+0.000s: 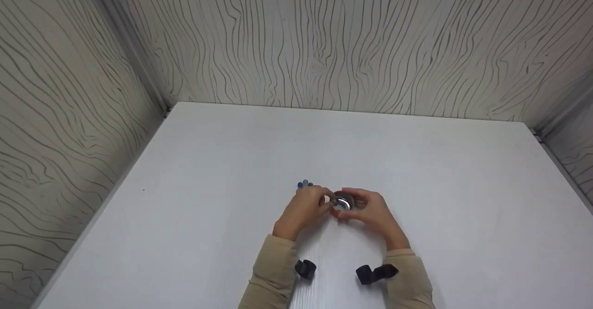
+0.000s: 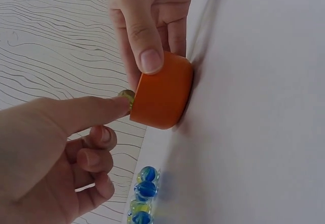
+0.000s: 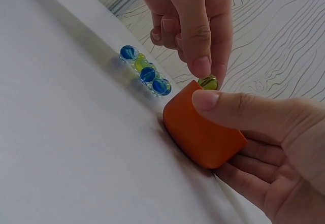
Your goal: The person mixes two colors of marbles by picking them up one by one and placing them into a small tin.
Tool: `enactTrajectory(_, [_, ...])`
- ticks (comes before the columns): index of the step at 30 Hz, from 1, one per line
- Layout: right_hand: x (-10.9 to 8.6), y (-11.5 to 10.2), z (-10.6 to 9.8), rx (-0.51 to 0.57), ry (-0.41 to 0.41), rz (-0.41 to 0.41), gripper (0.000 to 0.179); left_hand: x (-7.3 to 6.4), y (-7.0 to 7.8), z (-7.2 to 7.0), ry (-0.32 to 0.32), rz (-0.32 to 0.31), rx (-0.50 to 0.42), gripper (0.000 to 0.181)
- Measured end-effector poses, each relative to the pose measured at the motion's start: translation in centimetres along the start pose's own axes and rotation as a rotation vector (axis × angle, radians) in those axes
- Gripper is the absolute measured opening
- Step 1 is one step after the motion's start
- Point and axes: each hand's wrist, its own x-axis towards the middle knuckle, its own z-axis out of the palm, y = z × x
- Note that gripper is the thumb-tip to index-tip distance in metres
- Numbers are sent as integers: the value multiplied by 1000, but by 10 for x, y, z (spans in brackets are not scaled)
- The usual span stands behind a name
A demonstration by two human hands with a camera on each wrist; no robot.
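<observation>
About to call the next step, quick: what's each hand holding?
Left hand: closed, pinching a yellow-green marble at the cup's rim.
Right hand: closed, holding the orange cup.

We see a plain orange cup (image 2: 165, 94) whose inside gleams silver. One marble (image 3: 207, 83) shows us yellow-green with dark streaks; the other marbles (image 3: 147, 74) are clear, some swirled with blue, others tinted yellow-green. We also find a white tabletop (image 1: 394, 160), off-white walls (image 1: 315, 45) patterned with wavy dark lines like wood grain, plain beige sleeves (image 1: 274, 262), and solid black wrist pieces (image 1: 305, 269).
</observation>
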Motion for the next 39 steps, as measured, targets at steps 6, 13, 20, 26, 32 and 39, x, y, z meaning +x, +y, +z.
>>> enactTrajectory(6, [0, 0, 0, -14, -2, -12, 61, 0, 0, 0, -5, 2, 9, 18])
enactTrajectory(13, [-1, -2, -1, 14, -8, -17, 64, 0, 1, -2, -31, -26, -40, 19])
enactTrajectory(20, [0, -4, -1, 0, -11, 28, 65, 1, -5, -9, -18, -44, -61, 19])
enactTrajectory(26, [3, -5, 0, -41, -9, 41, 63, 2, -13, -15, 13, -52, -131, 19])
enactTrajectory(32, [4, -7, -3, -61, -33, 32, 61, 3, -15, -19, 28, -80, -162, 19])
enactTrajectory(39, [7, -8, -7, -59, -58, 75, 61, 6, -16, -23, 46, -105, -219, 21])
